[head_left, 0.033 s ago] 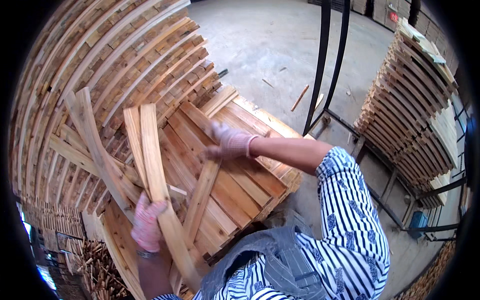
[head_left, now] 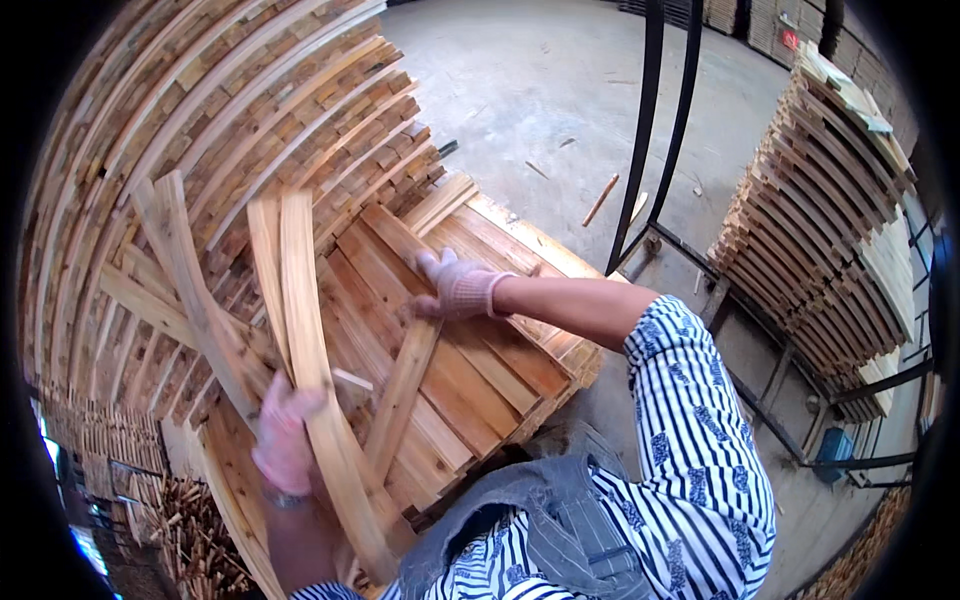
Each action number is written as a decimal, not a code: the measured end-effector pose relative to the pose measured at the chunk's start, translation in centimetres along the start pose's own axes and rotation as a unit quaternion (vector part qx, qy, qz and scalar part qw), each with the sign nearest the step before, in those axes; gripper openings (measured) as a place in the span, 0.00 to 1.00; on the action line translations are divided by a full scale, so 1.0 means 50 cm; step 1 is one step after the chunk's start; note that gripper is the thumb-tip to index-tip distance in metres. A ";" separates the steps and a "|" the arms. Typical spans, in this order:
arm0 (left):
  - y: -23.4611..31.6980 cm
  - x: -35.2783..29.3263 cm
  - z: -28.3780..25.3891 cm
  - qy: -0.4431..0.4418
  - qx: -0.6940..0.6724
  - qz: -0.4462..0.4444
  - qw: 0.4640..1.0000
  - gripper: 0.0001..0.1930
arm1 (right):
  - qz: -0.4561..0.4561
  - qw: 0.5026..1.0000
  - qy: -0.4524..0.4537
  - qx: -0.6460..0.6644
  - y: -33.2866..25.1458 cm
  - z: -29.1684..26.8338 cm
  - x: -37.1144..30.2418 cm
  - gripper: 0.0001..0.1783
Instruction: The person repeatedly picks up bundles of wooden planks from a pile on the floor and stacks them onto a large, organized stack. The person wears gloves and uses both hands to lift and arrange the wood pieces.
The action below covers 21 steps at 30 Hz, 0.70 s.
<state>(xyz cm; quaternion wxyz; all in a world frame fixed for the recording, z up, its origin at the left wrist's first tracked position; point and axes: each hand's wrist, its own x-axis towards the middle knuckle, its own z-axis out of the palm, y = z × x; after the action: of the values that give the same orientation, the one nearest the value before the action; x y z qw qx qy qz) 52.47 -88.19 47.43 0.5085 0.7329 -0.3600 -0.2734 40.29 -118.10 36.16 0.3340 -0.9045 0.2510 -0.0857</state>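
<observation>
My left hand (head_left: 286,440), in a pale pinkish glove, is closed at the left edge of a long wooden slat (head_left: 312,320), its thumb against the wood. A narrower slat (head_left: 268,270) lies just left of it. My right hand (head_left: 460,285), gloved too, reaches over a stack of reddish boards (head_left: 440,400) with thumb and fingers spread, fingertips at the boards. Just below its thumb is the upper end of a diagonal slat (head_left: 400,400) lying across the stack. What the fingers behind the long slat do is hidden.
Tall stacked slats (head_left: 200,130) rise at the left, with crossed loose boards (head_left: 190,280) before them. Black metal posts (head_left: 648,130) stand beyond my right arm. Another stack (head_left: 820,240) is at the right. Wood scraps (head_left: 600,200) lie on the floor; offcuts (head_left: 195,530) are heaped lower left.
The long slat's top end has shifted slightly up and away. My left hand has moved a little left and up. My right hand stays almost in place.
</observation>
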 end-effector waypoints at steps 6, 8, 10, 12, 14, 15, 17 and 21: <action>0.102 0.075 0.056 -0.033 -0.249 0.023 0.968 0.27 | -0.007 0.999 0.029 -0.025 0.096 -0.089 0.013 0.30; 0.118 0.084 0.087 -0.012 -0.243 -0.014 0.970 0.26 | 0.035 0.999 -0.003 -0.034 0.159 -0.114 -0.009 0.32; 0.108 0.103 0.123 -0.023 -0.230 -0.007 0.973 0.25 | -0.037 0.995 0.000 -0.098 0.124 -0.040 -0.042 0.31; 0.086 0.135 0.143 -0.040 -0.249 -0.003 0.968 0.22 | 0.014 0.998 0.034 -0.049 0.072 0.000 -0.047 0.32; 0.097 0.157 0.199 -0.023 -0.279 -0.084 0.956 0.18 | 0.096 0.994 0.055 0.014 0.067 0.004 -0.043 0.39; 0.122 0.163 0.228 -0.029 -0.321 -0.118 0.939 0.17 | 0.072 0.991 0.106 0.050 0.066 -0.004 -0.043 0.40; 0.079 0.201 0.256 -0.030 -0.375 -0.091 0.922 0.15 | 0.012 0.972 0.201 0.118 0.058 -0.017 -0.044 0.40; 0.101 0.219 0.313 -0.022 -0.386 -0.080 0.919 0.17 | -0.066 0.909 0.063 0.406 -0.090 -0.072 -0.120 0.28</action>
<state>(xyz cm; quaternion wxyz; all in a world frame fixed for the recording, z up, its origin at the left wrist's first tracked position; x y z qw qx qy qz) 45.68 -106.73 46.57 0.7205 0.4995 -0.1779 -0.4468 35.75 -114.11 41.88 0.6498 -0.6976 0.1549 -0.2590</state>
